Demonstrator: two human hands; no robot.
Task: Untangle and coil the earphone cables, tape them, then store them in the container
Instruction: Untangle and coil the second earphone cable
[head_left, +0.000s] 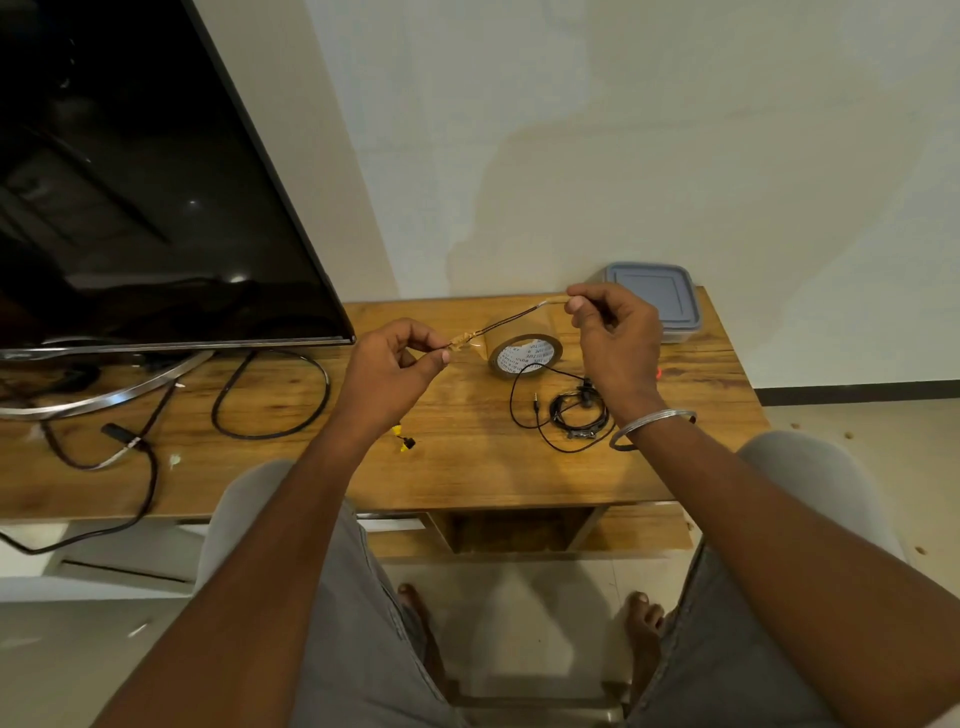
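My left hand (395, 361) and my right hand (615, 332) hold a thin dark earphone cable (511, 318) stretched taut between them above the wooden table (467, 467). A crumpled bit of brown tape (461, 341) sticks to the cable at my left fingertips. Below the cable stands a roll of brown tape (524, 355). A second black earphone (574, 413) lies loosely coiled on the table under my right wrist, its plug pointing left. Yellow earbuds (402, 439) hang by my left forearm. The grey lidded container (657, 301) sits closed at the table's back right.
A large black TV (130, 182) on a curved metal stand (104, 395) fills the left. Thick black power cables (270, 395) loop over the left half of the table. The wall is right behind the table. My knees sit below the front edge.
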